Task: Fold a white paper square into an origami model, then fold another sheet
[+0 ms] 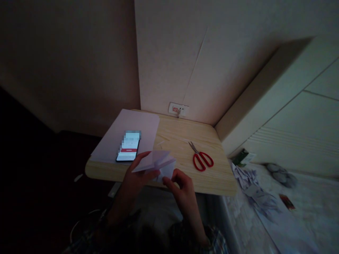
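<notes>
Above the front edge of a small wooden table (182, 141), both my hands hold a piece of folded white paper (156, 161) with several layers and creases. My left hand (137, 176) grips its left side, thumb in front and a finger behind. The thumb and index finger of my right hand (181, 183) pinch its lower right corner. A phone (128, 146) with a lit screen lies just beyond my left hand, on a stack of white sheets (144, 120). Scissors (201, 158) with red handles rest on the table to the right, blades slightly apart and pointing away from me.
A wall socket (178, 109) with a plug sits behind the table. On the right, a bed (312, 197) carries a heap of folded papers (254, 190), a grey rounded item (280, 174) and a small dark red packet (286, 202).
</notes>
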A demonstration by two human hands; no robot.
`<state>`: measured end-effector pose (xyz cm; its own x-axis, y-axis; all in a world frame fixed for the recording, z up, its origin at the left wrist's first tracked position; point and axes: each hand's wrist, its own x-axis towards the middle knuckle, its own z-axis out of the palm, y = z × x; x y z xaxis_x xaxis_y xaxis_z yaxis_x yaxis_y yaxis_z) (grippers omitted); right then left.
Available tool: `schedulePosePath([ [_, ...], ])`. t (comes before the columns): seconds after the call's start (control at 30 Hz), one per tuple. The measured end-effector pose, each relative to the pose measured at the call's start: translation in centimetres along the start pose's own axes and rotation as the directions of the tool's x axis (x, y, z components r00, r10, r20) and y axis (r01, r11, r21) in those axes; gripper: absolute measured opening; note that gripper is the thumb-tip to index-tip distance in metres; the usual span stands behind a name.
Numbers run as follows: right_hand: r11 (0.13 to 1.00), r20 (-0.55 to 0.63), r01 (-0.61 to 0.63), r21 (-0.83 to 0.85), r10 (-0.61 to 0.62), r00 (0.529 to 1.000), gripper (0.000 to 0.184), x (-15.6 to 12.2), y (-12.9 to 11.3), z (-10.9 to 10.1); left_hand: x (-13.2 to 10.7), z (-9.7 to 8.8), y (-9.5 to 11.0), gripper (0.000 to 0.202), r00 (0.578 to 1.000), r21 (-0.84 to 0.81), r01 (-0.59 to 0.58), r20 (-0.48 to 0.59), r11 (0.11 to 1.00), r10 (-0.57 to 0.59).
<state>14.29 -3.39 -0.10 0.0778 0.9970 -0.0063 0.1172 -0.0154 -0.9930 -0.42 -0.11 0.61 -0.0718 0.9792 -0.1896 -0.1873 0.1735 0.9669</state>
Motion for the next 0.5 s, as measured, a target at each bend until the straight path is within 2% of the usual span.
schedulePosePath([
  [0.1,0.999,-0.015,0.036,-0.006,-0.036,0.999,0.02,-0.08,-0.2,-0.01,-0.51,0.0,0.05,0.064,0.997,0.057,0.025,-0.068,0.998,-0.021],
  [0.17,0.996,-0.08,0.087,0.014,-0.086,0.993,0.014,-0.17,-0.36,-0.09,-0.8,0.09,0.24,0.061,0.996,0.074,0.041,-0.088,0.996,-0.034],
  [0.27,0.978,-0.194,0.208,-0.003,-0.205,0.959,0.022,-0.32,-0.47,-0.32,-0.86,0.32,0.4,0.064,0.995,0.054,0.072,-0.067,0.996,-0.069],
  [0.4,0.935,-0.176,0.342,-0.096,-0.354,0.919,0.016,-0.43,-0.49,-0.54,-0.59,0.74,0.29,0.065,0.993,0.027,0.114,-0.035,0.993,-0.113],
  [0.5,0.902,-0.159,0.395,-0.171,-0.421,0.893,0.011,-0.48,-0.71,-0.57,-0.6,0.89,0.28,0.062,0.987,0.009,0.147,-0.067,0.989,-0.146],
])
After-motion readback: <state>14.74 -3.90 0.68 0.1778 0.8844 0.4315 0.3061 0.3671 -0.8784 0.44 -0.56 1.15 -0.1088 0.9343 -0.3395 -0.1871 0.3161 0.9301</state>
